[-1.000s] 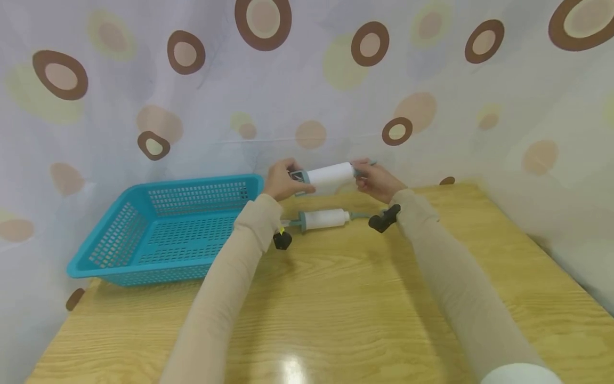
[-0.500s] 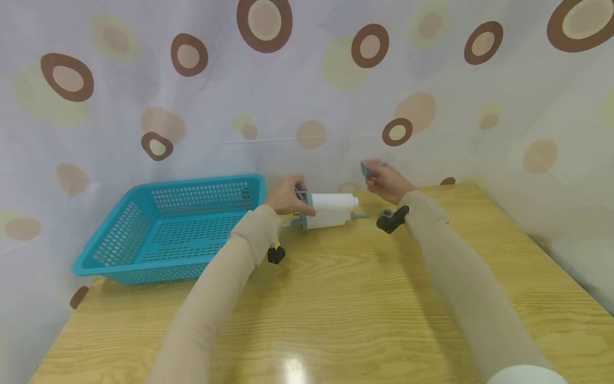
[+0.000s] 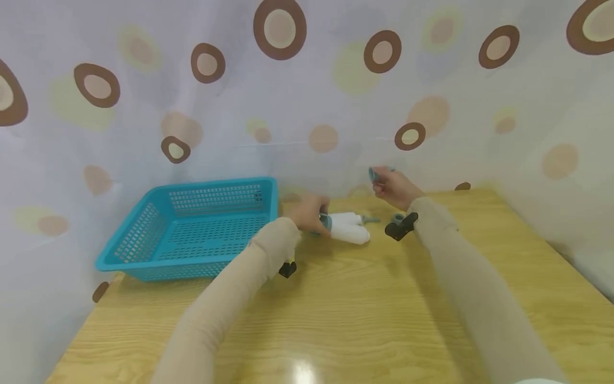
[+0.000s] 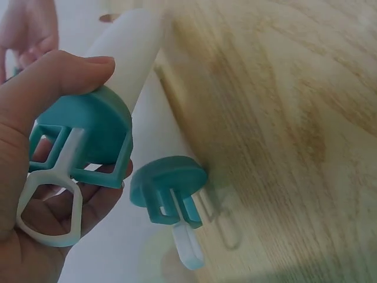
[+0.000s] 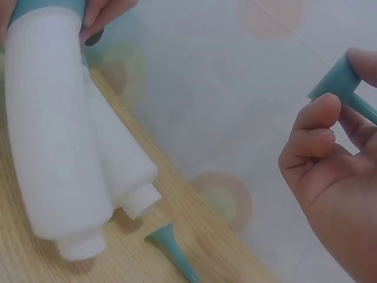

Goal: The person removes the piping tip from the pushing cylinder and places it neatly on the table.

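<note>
My left hand (image 3: pixel 309 214) grips the teal end cap (image 4: pixel 103 127) of a large white plastic syringe (image 3: pixel 350 233), low over the table; its bare, threaded neck points right. A white pull ring (image 4: pixel 76 215) sticks out behind the cap. Beside it, on the wall side, lies a second white syringe (image 5: pixel 121 141) with a teal cap (image 4: pixel 171 177). A loose teal nozzle (image 5: pixel 171 250) is on the wood just off that syringe's neck. Raised at the right, my right hand (image 3: pixel 397 188) pinches another teal nozzle (image 5: pixel 339 79) between thumb and fingers.
A blue perforated basket (image 3: pixel 184 264) stands at the left of the wooden table (image 3: pixel 345 320). A small teal ring (image 3: pixel 397 218) lies beneath the right wrist, partly behind the black wrist camera (image 3: pixel 402 227). A patterned curtain (image 3: pixel 336 106) hangs behind the table.
The right hand has drawn the nozzle off the syringe and moved slightly right with it. The left hand has lowered the syringe from the air to the near side of the second one.
</note>
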Demonstrator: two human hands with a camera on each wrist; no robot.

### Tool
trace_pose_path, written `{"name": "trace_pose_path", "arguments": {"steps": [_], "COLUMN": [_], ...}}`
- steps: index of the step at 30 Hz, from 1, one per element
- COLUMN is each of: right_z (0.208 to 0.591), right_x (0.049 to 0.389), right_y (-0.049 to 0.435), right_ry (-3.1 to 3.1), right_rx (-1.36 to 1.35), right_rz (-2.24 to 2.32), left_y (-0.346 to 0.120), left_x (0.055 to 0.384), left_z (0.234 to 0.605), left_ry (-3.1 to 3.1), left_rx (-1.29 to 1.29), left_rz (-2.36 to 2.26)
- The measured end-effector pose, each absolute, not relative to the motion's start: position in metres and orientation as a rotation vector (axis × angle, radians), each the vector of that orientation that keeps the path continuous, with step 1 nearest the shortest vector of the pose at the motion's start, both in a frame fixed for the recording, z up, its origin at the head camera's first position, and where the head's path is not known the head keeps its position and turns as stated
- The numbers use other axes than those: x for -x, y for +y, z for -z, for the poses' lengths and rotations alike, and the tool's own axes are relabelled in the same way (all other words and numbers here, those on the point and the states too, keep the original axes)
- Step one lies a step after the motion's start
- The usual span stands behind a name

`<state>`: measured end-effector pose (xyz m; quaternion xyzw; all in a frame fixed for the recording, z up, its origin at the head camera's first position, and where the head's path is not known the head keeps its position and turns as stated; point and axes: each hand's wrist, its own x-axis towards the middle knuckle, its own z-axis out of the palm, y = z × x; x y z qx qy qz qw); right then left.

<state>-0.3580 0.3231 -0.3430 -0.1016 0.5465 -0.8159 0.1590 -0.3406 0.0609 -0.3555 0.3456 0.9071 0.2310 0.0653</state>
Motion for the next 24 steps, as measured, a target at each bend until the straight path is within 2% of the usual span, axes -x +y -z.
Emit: {"name": "trace_pose_path", "arguments": {"steps": [12,24], "right_z": [0.342,0.345], "right_x": [0.360,0.360], "right_y": [0.316,0.322], "right_ry": [1.572,1.591], "right_rx": [0.275,0.370], "right_rz": [2.318,2.278], "left_y": [0.068,0.074], "left_x": [0.330,0.326], "left_z": [0.361,0.364], "left_ry": [2.744,2.769], "left_rx": [-1.084,-1.107], "left_rz": [-0.268,0.228]}}
